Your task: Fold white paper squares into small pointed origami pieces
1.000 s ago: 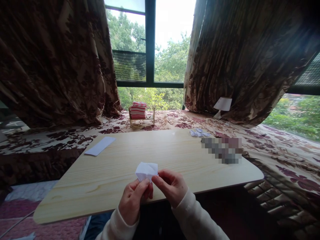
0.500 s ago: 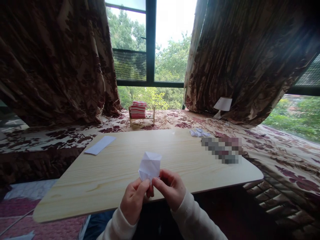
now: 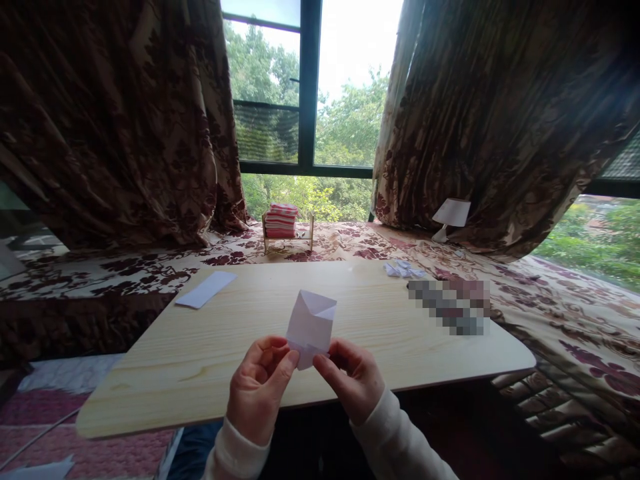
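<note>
A small folded piece of white paper (image 3: 313,323) is held up above the near part of the table, with crease lines and a triangular flap at its top. My left hand (image 3: 261,383) pinches its lower left corner between thumb and fingers. At the lower right corner, my right hand (image 3: 353,375) grips it in the same way, the thumb on the near side. The fingertips behind the paper are partly hidden.
The pale wooden table (image 3: 240,333) bears a white paper strip (image 3: 206,289) at left and several small folded papers (image 3: 404,269) at far right, beside a blurred-out patch. Behind stand a small rack with striped cloths (image 3: 281,221) and a white lamp (image 3: 451,213).
My hands have moved apart, from close together at the paper's bottom to its two lower corners. The paper now sits slightly further right, with its flap more visible. The view has shifted a little.
</note>
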Action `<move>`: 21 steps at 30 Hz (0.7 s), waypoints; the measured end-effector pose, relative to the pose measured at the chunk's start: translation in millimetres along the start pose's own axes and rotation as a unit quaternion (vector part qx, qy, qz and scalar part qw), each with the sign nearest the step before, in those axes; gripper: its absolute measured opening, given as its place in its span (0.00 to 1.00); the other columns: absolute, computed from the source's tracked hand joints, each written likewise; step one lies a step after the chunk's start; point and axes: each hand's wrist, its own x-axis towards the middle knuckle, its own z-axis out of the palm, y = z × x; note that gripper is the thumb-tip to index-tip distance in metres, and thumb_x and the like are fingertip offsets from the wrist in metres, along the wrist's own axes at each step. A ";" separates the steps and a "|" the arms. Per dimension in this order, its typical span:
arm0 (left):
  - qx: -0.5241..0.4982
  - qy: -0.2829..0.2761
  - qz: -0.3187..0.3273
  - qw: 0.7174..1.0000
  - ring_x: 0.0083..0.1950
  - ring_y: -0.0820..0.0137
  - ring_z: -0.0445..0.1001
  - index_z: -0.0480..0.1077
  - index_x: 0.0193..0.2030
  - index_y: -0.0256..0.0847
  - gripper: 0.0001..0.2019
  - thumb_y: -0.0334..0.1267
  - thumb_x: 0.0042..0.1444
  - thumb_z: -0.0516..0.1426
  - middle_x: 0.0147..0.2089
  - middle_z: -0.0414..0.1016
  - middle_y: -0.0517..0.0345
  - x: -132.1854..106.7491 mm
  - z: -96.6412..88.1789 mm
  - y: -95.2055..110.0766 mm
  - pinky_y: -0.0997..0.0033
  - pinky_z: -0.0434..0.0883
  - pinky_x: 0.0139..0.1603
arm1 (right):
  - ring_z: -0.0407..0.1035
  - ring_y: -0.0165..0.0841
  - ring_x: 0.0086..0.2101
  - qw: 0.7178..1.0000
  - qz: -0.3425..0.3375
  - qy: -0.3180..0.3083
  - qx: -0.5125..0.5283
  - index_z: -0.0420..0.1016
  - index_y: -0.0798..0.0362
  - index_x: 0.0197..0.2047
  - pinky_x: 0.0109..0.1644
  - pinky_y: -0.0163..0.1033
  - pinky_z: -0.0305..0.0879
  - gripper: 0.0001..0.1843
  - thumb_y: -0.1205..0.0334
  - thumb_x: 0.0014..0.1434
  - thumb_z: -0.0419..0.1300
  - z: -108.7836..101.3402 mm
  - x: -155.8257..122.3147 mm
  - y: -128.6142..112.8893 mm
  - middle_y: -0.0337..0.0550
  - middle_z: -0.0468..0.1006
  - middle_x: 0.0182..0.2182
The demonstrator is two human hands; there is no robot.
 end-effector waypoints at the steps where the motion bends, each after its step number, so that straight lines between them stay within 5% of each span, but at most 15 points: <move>1: 0.000 -0.012 -0.001 1.000 0.29 0.77 0.72 0.68 0.33 0.37 0.12 0.34 0.39 0.63 0.26 0.75 0.63 0.2 -0.3 -1.0 0.82 0.68 0.33 | 0.50 0.25 0.20 1.000 -0.007 0.004 -0.003 0.67 0.56 0.22 0.23 0.32 0.49 0.14 0.53 0.49 0.57 0.0 -0.1 -0.8 0.35 0.60 0.17; 7: 0.035 -0.027 -0.015 0.999 0.29 0.76 0.72 0.72 0.27 0.36 0.07 0.34 0.39 0.63 0.26 0.76 0.61 -0.3 -1.8 -4.1 0.82 0.68 0.34 | 0.49 0.24 0.20 0.999 0.018 -0.041 -0.028 0.63 0.55 0.20 0.23 0.32 0.47 0.16 0.53 0.52 0.54 -6.6 3.1 -9.5 0.32 0.55 0.16; 21: 0.073 -0.019 0.011 0.997 0.24 0.77 0.68 0.68 0.23 0.37 0.07 0.36 0.42 0.61 0.19 0.71 0.63 -1.4 -0.3 -5.0 0.81 0.64 0.27 | 0.50 0.25 0.20 1.000 0.012 0.010 -0.013 0.61 0.55 0.19 0.22 0.33 0.46 0.19 0.50 0.54 0.51 -3.8 6.3 -12.6 0.33 0.55 0.15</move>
